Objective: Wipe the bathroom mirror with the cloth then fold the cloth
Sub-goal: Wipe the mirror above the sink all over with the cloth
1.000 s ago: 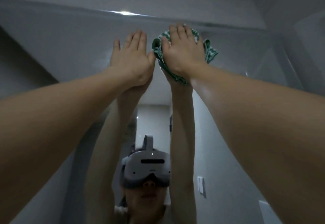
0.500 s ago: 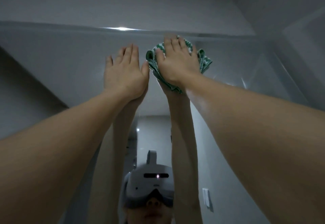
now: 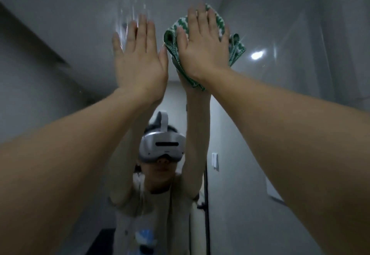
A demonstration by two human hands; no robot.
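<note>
Mirror (image 3: 60,58) glass fills the view, reflecting grey walls. Green-and-white cloth (image 3: 234,48) lies bunched beneath the flat right hand (image 3: 202,48), fingers straight, pressed to the glass. Left hand (image 3: 140,62) rests flat just beside it, holding nothing. Headset (image 3: 162,146) shows in the reflection below. Both hands sit lower on the mirror than before; its top edge has left view.

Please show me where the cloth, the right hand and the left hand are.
cloth (image 3: 236,49): head view, green patterned edge right of the hand.
right hand (image 3: 202,48): head view, back of hand.
left hand (image 3: 140,62): head view, back of hand.
</note>
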